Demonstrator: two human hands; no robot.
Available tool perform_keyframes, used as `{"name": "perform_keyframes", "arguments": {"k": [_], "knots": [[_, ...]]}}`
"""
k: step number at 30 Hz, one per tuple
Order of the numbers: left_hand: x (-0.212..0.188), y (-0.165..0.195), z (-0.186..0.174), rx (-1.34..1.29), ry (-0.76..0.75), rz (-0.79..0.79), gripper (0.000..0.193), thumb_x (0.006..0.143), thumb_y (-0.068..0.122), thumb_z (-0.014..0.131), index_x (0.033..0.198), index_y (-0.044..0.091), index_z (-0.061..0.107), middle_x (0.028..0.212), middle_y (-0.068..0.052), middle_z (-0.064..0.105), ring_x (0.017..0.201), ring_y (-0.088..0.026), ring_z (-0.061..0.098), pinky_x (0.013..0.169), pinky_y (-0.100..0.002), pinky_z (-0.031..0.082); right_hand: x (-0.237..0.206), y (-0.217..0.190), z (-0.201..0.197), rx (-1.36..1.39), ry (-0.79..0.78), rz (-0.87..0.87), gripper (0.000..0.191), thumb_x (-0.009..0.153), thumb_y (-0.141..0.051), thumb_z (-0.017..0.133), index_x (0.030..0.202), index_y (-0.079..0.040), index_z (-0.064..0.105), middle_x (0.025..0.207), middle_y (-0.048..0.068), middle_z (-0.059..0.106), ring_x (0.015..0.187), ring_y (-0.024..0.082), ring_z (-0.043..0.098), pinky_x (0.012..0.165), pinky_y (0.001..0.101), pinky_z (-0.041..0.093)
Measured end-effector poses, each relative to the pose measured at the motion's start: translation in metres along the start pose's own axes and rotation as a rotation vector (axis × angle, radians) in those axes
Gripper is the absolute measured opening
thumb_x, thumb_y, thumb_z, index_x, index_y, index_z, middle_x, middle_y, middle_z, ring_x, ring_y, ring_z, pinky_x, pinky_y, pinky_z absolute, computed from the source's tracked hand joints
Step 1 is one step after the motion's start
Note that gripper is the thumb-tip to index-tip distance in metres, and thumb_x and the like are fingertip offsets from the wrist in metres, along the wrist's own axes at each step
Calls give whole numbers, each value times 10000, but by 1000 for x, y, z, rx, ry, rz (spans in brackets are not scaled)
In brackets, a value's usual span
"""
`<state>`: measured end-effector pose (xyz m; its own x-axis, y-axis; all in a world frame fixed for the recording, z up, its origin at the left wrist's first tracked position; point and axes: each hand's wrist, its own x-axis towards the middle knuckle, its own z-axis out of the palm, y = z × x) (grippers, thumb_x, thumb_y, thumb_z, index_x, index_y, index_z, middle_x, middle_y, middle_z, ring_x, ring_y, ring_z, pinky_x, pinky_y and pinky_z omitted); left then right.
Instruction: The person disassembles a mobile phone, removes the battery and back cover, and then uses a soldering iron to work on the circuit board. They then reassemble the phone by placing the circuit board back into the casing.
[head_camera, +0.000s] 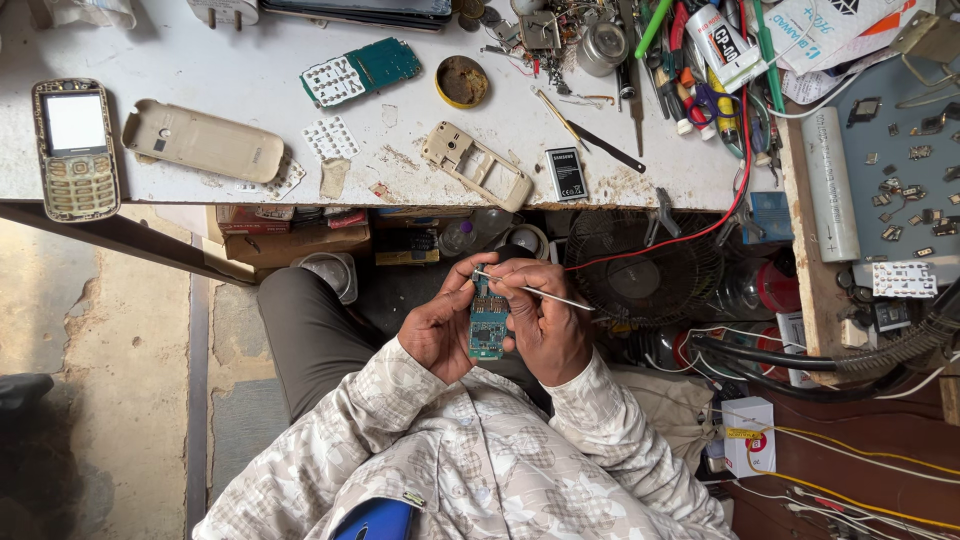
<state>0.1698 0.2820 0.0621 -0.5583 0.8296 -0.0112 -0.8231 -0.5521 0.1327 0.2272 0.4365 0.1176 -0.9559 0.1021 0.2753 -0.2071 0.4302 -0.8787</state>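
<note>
A small teal circuit board (487, 325) is held over my lap, below the edge of the white workbench (250, 100). My left hand (443, 325) grips the board's left side. My right hand (548, 325) steadies the right side and pinches a thin metal tool (540, 291) whose tip rests at the board's top edge. On the bench lie a gold phone front with a keypad (75, 148), a beige back cover (203, 141), a beige phone frame (478, 165), a second green board (361, 71) and a black battery (567, 173).
A round tin (462, 81), tubes, pens and several tools clutter the bench's far right. A white cylinder (830, 185) lies on a side tray of small parts. Under the bench sit a black fan (640, 268), boxes, jars and tangled cables.
</note>
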Motion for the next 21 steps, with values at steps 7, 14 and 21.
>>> {"name": "perform_keyframes", "arguments": {"k": [7,14,21], "knots": [[-2,-2,0,16,30,-5,441,1098,253,393,1529,171,342,1313,-154,587,1056,-287,693,842,-438,628,2,-5,0,-118,6,44,117,1057,-140,595,1130,-62,550,1182,109,720,901,118,754,588,225,581],[-1,-6,-1,0,-40,33,451,1118,214,437,1556,152,351,1324,-150,574,1111,-287,662,892,-433,606,2,-15,3,-16,37,15,116,1076,-123,567,1150,-41,532,1195,123,663,962,126,720,635,223,577],[4,-2,12,211,85,281,589,1016,95,555,1565,85,341,1431,-130,546,1278,-240,596,1084,-402,509,0,-23,-13,221,129,53,145,1094,-177,527,1087,-46,590,1066,71,585,818,53,609,669,197,511]]}}
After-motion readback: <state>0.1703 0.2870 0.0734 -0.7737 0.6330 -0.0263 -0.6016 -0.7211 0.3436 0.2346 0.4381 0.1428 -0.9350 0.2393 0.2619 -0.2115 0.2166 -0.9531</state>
